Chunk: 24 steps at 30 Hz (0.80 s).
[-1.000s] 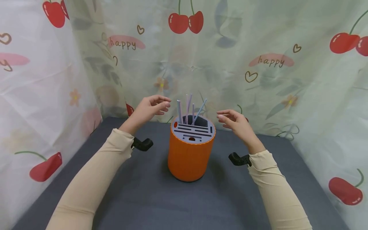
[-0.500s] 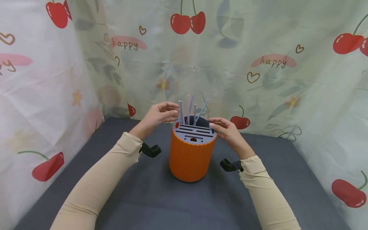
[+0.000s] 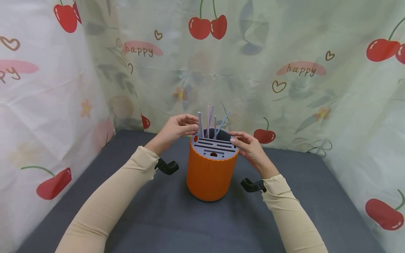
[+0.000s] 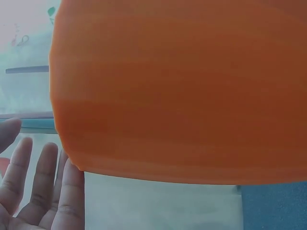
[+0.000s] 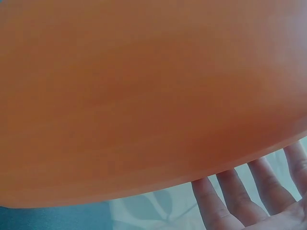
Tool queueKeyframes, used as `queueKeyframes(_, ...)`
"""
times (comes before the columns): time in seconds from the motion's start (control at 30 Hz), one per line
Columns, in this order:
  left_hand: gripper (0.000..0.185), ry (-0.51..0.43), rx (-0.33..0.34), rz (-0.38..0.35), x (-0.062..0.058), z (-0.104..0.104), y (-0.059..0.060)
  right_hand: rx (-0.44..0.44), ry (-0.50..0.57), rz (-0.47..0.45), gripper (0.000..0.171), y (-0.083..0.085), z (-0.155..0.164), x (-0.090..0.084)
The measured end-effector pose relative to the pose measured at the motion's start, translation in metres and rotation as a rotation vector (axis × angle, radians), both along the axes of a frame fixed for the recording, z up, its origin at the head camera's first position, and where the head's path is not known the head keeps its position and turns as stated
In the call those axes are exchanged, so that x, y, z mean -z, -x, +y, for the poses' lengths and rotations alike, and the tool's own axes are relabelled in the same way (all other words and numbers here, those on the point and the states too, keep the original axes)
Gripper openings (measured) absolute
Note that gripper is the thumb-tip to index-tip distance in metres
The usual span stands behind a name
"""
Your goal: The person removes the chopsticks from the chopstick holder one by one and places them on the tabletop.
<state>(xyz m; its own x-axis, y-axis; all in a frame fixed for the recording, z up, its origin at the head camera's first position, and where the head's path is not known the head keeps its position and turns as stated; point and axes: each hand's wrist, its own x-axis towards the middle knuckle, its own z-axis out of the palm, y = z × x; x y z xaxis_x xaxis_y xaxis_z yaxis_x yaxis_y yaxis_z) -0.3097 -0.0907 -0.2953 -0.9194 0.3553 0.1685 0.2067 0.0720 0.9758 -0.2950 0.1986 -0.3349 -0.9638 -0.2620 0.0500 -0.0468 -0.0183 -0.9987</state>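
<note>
An orange cylindrical holder (image 3: 211, 179) stands upright, with a grey slotted top (image 3: 215, 144). Several thin pale purple and blue sticks (image 3: 208, 121) rise from its dark rear compartment. My left hand (image 3: 177, 130) is at the holder's left rim, thumb tip close to the sticks. In the left wrist view its fingers (image 4: 44, 172) are extended, one right at the orange edge. On the right side my right hand (image 3: 251, 147) rests at the rim, thumb over the top's edge. The right wrist view shows its fingers (image 5: 268, 187) nearly straight, tips partly hidden behind the orange wall.
The holder stands on a dark grey table (image 3: 202, 228). A curtain (image 3: 297, 31) printed with cherries surrounds it on the back and sides. Black wrist cameras are worn on the left wrist (image 3: 167, 166) and the right wrist (image 3: 253, 185).
Both hands have come inward from either side to the holder's rim, the left moving right and the right moving left. The holder stays in place; the head view has shifted slightly.
</note>
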Motion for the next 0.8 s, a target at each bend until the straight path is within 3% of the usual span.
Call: queueKeyframes(0.8, 0.031, 0.045, -0.023, 0.009, -0.0005, 0.0054, 0.0020, 0.004, 0.008, 0.017, 0.032, 0.0001, 0.0005, 0.0035)
